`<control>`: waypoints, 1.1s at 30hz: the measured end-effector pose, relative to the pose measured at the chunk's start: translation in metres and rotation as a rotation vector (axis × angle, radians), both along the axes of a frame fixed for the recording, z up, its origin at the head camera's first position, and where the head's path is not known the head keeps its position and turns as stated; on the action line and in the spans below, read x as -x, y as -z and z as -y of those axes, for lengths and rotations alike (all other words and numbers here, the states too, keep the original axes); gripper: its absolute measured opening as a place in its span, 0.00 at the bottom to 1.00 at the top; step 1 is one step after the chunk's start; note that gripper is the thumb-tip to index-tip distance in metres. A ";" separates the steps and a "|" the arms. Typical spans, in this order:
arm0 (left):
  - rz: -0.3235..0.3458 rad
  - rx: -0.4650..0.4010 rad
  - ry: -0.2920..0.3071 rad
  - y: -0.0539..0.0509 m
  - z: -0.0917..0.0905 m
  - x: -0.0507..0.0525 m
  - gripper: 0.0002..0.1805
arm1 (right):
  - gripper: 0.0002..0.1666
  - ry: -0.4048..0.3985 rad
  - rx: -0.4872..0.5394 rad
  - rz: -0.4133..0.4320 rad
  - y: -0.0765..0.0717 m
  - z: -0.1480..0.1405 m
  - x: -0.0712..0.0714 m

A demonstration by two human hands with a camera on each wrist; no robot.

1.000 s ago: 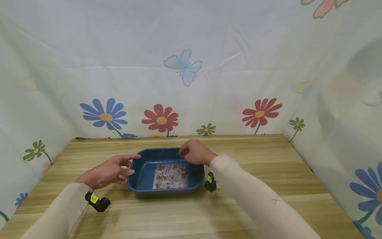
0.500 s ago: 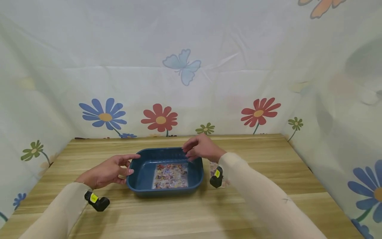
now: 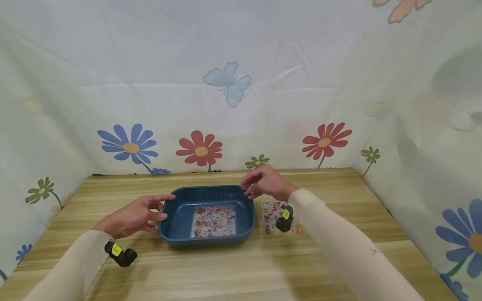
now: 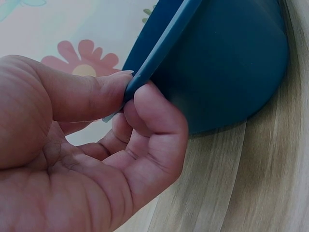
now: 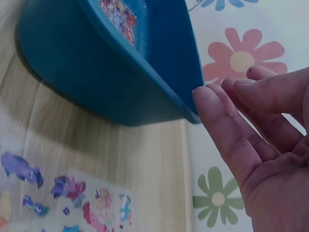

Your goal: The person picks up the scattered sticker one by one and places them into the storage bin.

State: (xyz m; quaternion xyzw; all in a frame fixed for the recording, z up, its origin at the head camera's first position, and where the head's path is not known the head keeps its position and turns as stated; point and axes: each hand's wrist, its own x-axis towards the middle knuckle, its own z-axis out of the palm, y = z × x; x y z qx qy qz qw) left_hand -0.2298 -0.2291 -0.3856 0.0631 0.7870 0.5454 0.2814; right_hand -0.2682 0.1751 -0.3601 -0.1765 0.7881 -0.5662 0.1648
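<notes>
My left hand (image 3: 132, 215) pinches the left rim of a dark blue plastic basin (image 3: 171, 221) between thumb and fingers, as the left wrist view shows up close (image 4: 120, 140). Inside the basin, on its floor, lies a colourful sticker sheet (image 3: 214, 221); whether it is one sheet or a stack I cannot tell. At the basin's far right corner is my right hand (image 3: 269, 182), holding nothing. In the right wrist view, its fingertips (image 5: 205, 99) are at the rim, the thumb apart from them. A clear sheet of cartoon stickers (image 5: 72, 193) lies on the table below my right wrist.
The basin stands on a wood-grain table (image 3: 211, 271). Behind and on both sides hangs a pale curtain (image 3: 158, 92) printed with flowers and butterflies. Each wrist carries a small black camera, such as the left one (image 3: 122, 254).
My right hand has moved right, from over the basin's inside to its far right corner. The sticker sheet on the table has come into sight beneath that arm. My left hand stays at the rim.
</notes>
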 end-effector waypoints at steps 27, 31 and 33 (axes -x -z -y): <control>0.005 -0.001 -0.004 0.001 0.001 0.000 0.40 | 0.15 0.085 -0.182 -0.025 0.010 -0.072 0.000; 0.003 0.004 -0.007 0.001 0.001 0.000 0.40 | 0.15 0.111 -0.239 -0.039 0.017 -0.081 0.002; 0.002 0.007 -0.008 0.000 0.000 0.000 0.40 | 0.16 0.125 -0.284 -0.051 0.020 -0.085 0.002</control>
